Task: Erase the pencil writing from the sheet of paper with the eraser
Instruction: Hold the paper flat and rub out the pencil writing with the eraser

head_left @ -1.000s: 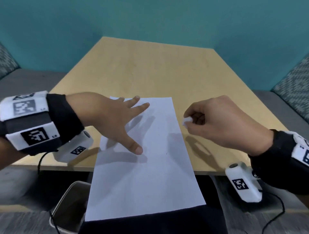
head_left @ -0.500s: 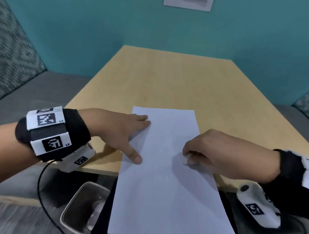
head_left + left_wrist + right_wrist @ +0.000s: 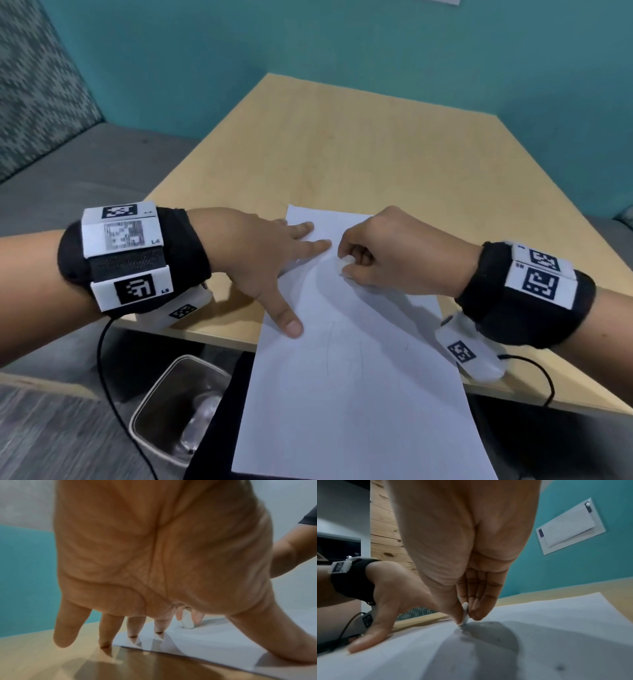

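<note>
A white sheet of paper [image 3: 346,383] lies on the wooden table [image 3: 342,164] and hangs over its near edge. Faint pencil lines [image 3: 330,346] show near the sheet's middle. My left hand [image 3: 274,267] lies spread flat on the sheet's left edge, thumb and fingertips pressing it down. My right hand [image 3: 387,260] pinches a small white eraser [image 3: 342,264] between thumb and fingers, its tip touching the paper near the far end. The left wrist view shows the eraser [image 3: 187,620] beyond my fingers [image 3: 159,626]. In the right wrist view the eraser [image 3: 465,613] stands on the sheet [image 3: 539,628].
A small bin [image 3: 178,407] stands on the floor below the table's near left corner. Grey bench seats [image 3: 85,171] flank the table, and teal walls close it in. A white notice [image 3: 570,526] hangs on the wall. Cables [image 3: 106,359] trail from both wrist units.
My right hand came down from above the table's right side onto the paper and moved the eraser up towards the far end. The left hand stayed pressed on the sheet. The head view shifted.
</note>
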Available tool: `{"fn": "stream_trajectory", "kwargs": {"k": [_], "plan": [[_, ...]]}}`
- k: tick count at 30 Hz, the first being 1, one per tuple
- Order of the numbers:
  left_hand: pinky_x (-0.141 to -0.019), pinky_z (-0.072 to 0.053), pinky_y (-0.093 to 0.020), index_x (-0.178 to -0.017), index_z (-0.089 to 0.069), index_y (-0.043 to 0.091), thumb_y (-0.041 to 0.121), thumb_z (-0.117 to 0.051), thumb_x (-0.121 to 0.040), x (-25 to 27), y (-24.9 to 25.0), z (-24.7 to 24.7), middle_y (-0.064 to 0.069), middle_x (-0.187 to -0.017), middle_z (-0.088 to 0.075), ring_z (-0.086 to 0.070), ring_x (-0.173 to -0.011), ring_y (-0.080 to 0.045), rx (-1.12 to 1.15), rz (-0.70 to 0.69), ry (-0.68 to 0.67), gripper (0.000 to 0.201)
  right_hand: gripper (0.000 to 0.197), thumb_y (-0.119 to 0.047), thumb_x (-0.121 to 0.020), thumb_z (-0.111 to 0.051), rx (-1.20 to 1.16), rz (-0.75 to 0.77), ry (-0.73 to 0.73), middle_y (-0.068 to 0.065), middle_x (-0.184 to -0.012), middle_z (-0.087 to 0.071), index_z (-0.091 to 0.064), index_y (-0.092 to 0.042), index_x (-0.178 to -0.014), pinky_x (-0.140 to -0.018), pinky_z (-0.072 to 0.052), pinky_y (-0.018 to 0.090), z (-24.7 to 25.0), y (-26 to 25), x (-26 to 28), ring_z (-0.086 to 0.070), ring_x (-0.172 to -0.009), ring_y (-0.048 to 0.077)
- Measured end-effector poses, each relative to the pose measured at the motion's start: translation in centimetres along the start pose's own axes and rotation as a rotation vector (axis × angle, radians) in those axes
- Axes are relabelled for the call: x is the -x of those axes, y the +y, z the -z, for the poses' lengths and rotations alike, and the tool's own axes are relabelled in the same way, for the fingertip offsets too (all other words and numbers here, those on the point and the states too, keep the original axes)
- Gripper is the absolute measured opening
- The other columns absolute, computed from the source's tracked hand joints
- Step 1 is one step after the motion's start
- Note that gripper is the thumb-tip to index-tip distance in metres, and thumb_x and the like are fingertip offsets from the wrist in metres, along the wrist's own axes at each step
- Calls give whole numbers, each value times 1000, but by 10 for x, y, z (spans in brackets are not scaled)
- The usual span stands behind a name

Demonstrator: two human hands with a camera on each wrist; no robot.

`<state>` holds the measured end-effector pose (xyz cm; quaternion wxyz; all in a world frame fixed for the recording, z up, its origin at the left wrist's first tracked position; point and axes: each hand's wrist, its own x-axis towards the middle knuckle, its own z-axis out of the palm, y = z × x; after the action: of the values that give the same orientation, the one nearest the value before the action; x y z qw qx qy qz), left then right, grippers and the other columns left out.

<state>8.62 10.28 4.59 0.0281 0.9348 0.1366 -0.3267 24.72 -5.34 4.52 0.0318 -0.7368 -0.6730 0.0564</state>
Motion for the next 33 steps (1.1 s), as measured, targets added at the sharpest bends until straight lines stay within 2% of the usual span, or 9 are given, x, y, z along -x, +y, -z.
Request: {"fn": "stream_trajectory", "kwargs": {"k": [3, 8, 12, 19, 23, 25, 28, 30, 33], "plan": [[-129, -16, -58, -159, 26, 52, 97, -67, -58, -4, -1, -2, 16, -171, 28, 8, -164, -19, -10, 8, -9, 145, 18, -31, -95, -68, 12, 32, -14, -7, -76, -72, -77, -18, -104, -73, -54, 31, 1, -7, -1, -59, -73, 11], [-127, -19, -60, -157, 28, 54, 101, -63, -51, -8, -1, -2, 15, -171, 29, 8, -164, -22, -25, 11, -19, 148, 8, -28, -91, -73, -106, 126, -181, -11, -67, -68, -76, -23, -95, -67, -51, 23, 8, -20, 7, -63, -70, 9], [-127, -21, -58, -158, 28, 51, 100, -65, -53, -7, 1, -1, 15, -171, 29, 9, -164, -22, -30, 22, -25, 149, 6, -25, -88, -71, -47, 111, -83, -9, -63, -66, -75, -21, -90, -60, -45, 17, 6, -11, -4, -58, -60, 7], [-127, -22, -57, -158, 29, 49, 97, -67, -55, -7, 5, 2, 14, -171, 30, 7, -164, -22, -61, 36, -39, 148, 9, -30, -88, -80, -211, 97, -248, -12, -71, -73, -81, -25, -96, -66, -51, 13, 13, -16, 8, -66, -72, -1], [-128, -20, -56, -159, 28, 49, 98, -66, -54, -6, 5, 2, 14, -172, 28, 6, -164, -21, -56, 45, -35, 149, 14, -29, -87, -76, -123, 70, -77, -13, -69, -71, -80, -22, -100, -69, -56, 25, 6, -9, -4, -66, -69, 2], [-127, -21, -56, -159, 27, 50, 98, -66, -52, -6, 5, 3, 14, -172, 28, 5, -164, -21, -52, 46, -37, 150, 12, -27, -87, -76, -129, 85, -86, -12, -68, -71, -79, -22, -98, -69, -56, 26, 4, -12, -1, -66, -68, 5], [-127, -24, -55, -160, 27, 48, 96, -67, -54, -5, 7, 4, 13, -172, 28, 2, -164, -21, -66, 56, -43, 150, 12, -28, -87, -79, -193, 131, -214, -13, -70, -71, -81, -23, -98, -68, -53, 18, 10, -20, 7, -67, -74, 4], [-127, -25, -54, -160, 27, 47, 95, -68, -56, -4, 8, 5, 13, -172, 28, 2, -164, -21, -66, 56, -43, 149, 14, -30, -87, -78, -132, 122, -194, -13, -70, -71, -81, -24, -100, -68, -54, 20, 11, -16, 2, -67, -73, 5], [-128, -22, -54, -161, 27, 47, 95, -68, -57, -2, 7, 5, 13, -172, 28, 4, -164, -20, -51, 48, -41, 148, 13, -28, -87, -72, -60, 58, -76, -11, -65, -68, -79, -23, -97, -69, -58, 33, 6, -7, -9, -63, -66, 1]]}}
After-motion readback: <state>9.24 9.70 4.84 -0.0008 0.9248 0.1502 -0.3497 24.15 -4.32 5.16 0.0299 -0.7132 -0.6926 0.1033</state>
